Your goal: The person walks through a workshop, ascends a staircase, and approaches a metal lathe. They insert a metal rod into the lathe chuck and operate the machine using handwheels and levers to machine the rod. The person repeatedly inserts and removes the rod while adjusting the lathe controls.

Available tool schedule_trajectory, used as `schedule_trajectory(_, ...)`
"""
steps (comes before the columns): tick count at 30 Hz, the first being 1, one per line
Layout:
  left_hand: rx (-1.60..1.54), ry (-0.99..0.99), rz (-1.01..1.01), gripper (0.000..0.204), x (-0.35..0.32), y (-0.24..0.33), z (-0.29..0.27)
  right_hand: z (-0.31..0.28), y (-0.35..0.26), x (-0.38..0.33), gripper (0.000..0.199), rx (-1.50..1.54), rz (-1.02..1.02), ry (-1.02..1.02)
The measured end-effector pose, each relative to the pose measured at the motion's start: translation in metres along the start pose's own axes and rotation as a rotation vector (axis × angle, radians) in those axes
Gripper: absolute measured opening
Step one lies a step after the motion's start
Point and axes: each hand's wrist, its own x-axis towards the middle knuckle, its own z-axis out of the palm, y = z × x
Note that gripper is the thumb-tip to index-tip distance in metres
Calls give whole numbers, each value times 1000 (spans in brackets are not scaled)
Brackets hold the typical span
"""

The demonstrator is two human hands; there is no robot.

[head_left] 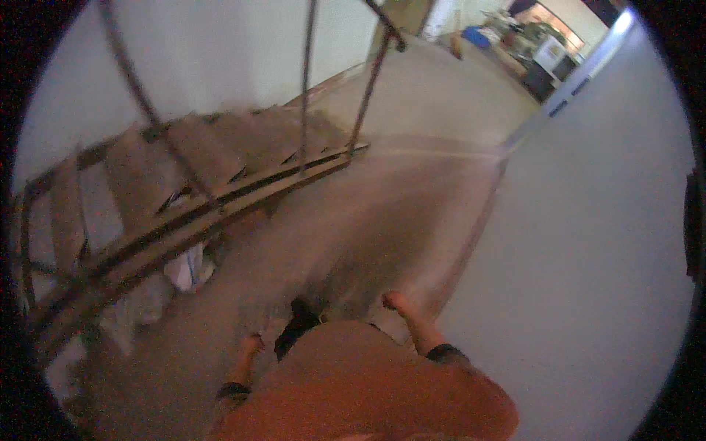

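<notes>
My left hand (254, 343) hangs low beside my body, its fingers curled in; no object shows in it. On the other side, my right hand (395, 300) is held a little forward in a loose fist, with nothing visible inside. Neither hand touches anything that I can see. Under them lies a worn brownish floor (412, 220), and one dark shoe (298, 327) shows between the hands. The finger details are small and grainy.
A staircase (132, 169) with a thin metal railing (305, 88) runs along the left. Whitish bags (187, 268) lie beneath it. A pale wall (581, 242) borders the right. Past a doorway, a white box-shaped thing (550, 55) stands among piled items, near a blue bundle (476, 37).
</notes>
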Motion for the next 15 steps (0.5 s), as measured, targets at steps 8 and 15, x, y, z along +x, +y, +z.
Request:
schedule_trajectory(8,383,-133,177,20,122,183,-6,-38,94,-122,21,100,317,282)
schedule_trajectory(15,456,-355,395,21,179,347,79,-22,52,-148,22,135,445,429)
